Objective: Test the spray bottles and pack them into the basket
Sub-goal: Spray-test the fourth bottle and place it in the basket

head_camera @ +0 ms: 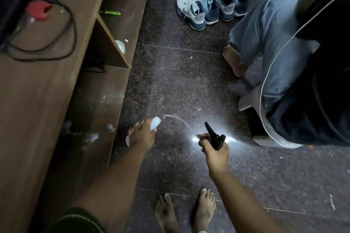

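Note:
My left hand (pixel 142 134) grips a clear plastic bottle body (pixel 155 122), held low over the dark floor; most of the bottle is hidden by my fingers. My right hand (pixel 215 150) is closed around a black trigger spray head (pixel 215 136), its trigger lever pointing up and away. A thin clear dip tube (pixel 180 120) arcs from the spray head toward the bottle's mouth, so head and bottle are apart. No basket is in view.
A brown wooden bench and shelf unit (pixel 47 100) runs along the left, carrying a red plug with black cable (pixel 38 10). Another person in jeans sits on a grey stool (pixel 250 100) at right. Two pairs of sneakers (pixel 210 4) stand beyond. My bare feet (pixel 186 212) are below.

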`<state>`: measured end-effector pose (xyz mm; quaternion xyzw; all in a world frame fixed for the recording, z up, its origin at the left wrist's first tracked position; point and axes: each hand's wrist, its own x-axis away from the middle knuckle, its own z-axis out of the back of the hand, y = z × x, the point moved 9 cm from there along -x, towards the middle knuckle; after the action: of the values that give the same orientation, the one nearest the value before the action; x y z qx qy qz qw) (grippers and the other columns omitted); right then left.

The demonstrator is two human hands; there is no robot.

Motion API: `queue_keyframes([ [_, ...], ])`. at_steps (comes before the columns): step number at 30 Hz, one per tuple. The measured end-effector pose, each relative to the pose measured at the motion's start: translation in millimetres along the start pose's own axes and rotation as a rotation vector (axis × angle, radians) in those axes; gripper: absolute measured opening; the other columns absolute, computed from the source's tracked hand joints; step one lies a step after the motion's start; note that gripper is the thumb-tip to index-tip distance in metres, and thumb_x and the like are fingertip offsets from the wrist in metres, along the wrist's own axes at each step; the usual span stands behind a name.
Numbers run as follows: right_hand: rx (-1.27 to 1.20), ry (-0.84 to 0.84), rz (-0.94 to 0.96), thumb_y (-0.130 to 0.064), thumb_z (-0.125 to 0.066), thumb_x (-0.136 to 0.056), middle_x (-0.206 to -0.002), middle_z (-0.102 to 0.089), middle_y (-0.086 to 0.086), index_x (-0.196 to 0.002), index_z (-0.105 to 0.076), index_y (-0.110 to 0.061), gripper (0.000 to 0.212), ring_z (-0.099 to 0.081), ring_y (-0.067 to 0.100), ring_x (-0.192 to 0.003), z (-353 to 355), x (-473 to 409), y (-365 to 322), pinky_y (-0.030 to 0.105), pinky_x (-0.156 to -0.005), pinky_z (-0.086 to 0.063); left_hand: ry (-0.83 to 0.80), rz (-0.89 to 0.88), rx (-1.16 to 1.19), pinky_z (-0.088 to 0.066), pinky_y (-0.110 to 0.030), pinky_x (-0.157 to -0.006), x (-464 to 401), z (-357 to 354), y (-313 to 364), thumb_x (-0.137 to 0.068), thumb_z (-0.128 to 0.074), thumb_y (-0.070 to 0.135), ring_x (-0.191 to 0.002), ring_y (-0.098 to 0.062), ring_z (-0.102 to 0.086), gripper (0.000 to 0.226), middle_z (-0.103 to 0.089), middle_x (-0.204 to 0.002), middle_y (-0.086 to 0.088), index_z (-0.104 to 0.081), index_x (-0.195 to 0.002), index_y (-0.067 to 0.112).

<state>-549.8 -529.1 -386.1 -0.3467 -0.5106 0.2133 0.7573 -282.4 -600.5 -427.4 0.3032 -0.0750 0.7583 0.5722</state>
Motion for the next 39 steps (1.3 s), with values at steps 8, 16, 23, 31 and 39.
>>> queue_keyframes([
  [8, 0.116, -0.177, 0.034, -0.019, -0.071, -0.079, -0.082, -0.068, 0.022, -0.089, -0.070, -0.011, 0.013, -0.057, 0.020, -0.068, -25.7, 30.9, -19.5, 0.037, -0.065, -0.045, -0.020, 0.023, -0.041, -0.027, -0.046, -0.109, 37.2, 30.7, -31.4, -0.095, -0.049, 0.034, -0.131, -0.028, -0.038, 0.047, -0.048, -0.141, -0.004, -0.038, -0.140, 0.027],
  [16, 0.324, -0.388, 0.150, -0.022, -0.068, -0.079, -0.095, -0.068, 0.026, -0.090, -0.069, -0.011, 0.016, -0.063, 0.042, -0.092, -44.5, 23.8, -47.9, 0.048, -0.074, -0.052, -0.006, -0.168, -0.201, -0.021, -0.053, -0.113, 49.7, 41.9, -21.6, -0.096, -0.048, 0.029, -0.129, -0.027, -0.038, 0.040, -0.049, -0.135, -0.001, -0.043, -0.135, 0.023],
  [23, 0.370, -0.489, 0.097, -0.039, -0.076, -0.070, -0.096, -0.071, 0.010, -0.098, -0.067, -0.023, 0.034, -0.066, 0.030, -0.090, -77.3, 22.7, -56.0, 0.049, -0.081, -0.053, -0.014, -0.335, -0.175, -0.013, -0.052, -0.116, 54.9, 47.9, 11.8, -0.096, -0.047, 0.032, -0.131, -0.021, -0.036, 0.039, -0.047, -0.135, 0.005, -0.042, -0.134, 0.026],
  [31, 0.419, -0.586, 0.058, -0.021, -0.079, -0.075, -0.106, -0.071, 0.004, -0.108, -0.066, -0.013, 0.036, -0.065, 0.018, -0.099, -105.1, 18.8, -70.3, 0.032, -0.088, -0.052, 0.028, -0.426, -0.130, -0.004, -0.049, -0.119, 73.8, 57.2, 41.6, -0.097, -0.045, 0.034, -0.130, -0.017, -0.040, 0.037, -0.049, -0.136, 0.007, -0.042, -0.133, 0.023],
  [39, 0.199, -0.575, -0.583, -0.032, -0.063, -0.084, -0.059, -0.056, 0.003, -0.084, -0.063, -0.009, 0.023, -0.049, 0.005, -0.039, -115.1, 24.0, -65.6, 0.011, -0.038, -0.037, 0.421, -0.498, -0.134, -0.036, -0.051, -0.106, 90.4, 97.8, 54.3, -0.076, -0.072, 0.024, -0.094, -0.017, -0.064, 0.033, -0.068, -0.096, 0.008, -0.062, -0.107, 0.022],
])
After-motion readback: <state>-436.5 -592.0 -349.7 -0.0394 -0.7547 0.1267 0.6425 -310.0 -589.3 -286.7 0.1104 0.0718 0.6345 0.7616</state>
